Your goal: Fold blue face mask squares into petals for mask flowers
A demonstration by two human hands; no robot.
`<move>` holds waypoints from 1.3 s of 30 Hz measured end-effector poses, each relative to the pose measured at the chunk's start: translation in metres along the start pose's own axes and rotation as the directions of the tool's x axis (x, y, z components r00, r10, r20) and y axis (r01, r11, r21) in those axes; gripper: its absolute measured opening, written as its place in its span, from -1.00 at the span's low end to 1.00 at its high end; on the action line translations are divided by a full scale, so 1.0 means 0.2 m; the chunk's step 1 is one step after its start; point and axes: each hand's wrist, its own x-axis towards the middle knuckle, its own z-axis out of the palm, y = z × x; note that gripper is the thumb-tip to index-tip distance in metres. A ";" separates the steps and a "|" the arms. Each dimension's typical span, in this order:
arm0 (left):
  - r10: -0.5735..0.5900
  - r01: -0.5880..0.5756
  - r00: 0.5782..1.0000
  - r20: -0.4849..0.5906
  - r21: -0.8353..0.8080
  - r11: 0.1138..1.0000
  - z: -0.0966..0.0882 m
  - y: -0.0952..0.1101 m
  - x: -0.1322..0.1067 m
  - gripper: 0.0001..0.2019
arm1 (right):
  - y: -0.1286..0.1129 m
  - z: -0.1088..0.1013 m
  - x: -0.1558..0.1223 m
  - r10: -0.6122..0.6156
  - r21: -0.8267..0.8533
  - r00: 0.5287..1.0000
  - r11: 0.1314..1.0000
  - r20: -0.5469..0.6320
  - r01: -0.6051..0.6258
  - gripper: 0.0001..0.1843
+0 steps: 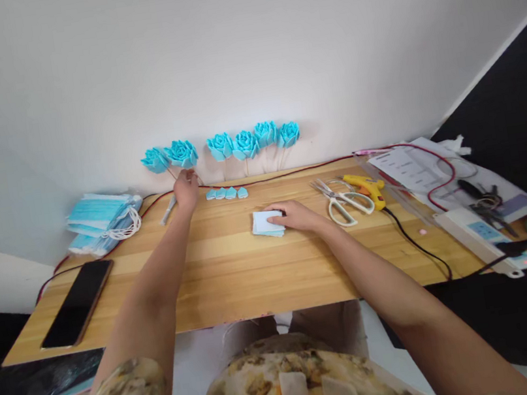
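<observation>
Just beneath a blue folded-petal flower [181,153], my left hand [186,190] has its fingers closed at the flower's stem, which the hand hides. A second blue flower [155,161] leans on the wall to its left. My right hand [293,215] grips a small stack of pale blue and white square pieces [266,223] on the table, thumb on top. Between and behind the hands lies a short row of folded blue petals [226,194]. A slim white pen-like tool [168,210] rests beside my left wrist.
More blue flowers [246,144] lean on the wall. Left are a pile of face masks [103,218] and a phone [79,304]. On the right lie scissors [343,201], a yellow glue gun [366,189], papers [417,168], keys [486,198] and a power strip [478,238] with cords.
</observation>
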 end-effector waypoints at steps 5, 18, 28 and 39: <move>-0.082 0.083 0.996 -0.033 0.031 0.996 0.05 0.05 -0.12 -0.65 | 0.00 0.00 0.00 0.010 -0.017 1.000 1.000 0.006 -0.010 -0.62; 0.084 -0.096 0.988 0.133 0.084 0.992 0.27 0.32 -0.08 -0.67 | 0.01 0.01 0.00 0.031 0.008 1.000 0.999 -0.002 -0.031 -0.62; 0.079 -0.090 0.993 0.086 0.136 0.987 0.27 0.31 -0.07 -0.69 | 0.01 0.01 0.00 0.019 0.020 1.000 1.000 -0.002 -0.019 -0.62; 0.054 -0.059 0.998 0.036 0.140 0.988 0.25 0.28 -0.09 -0.74 | 0.01 0.00 0.00 0.024 0.023 1.000 0.999 0.003 -0.024 -0.61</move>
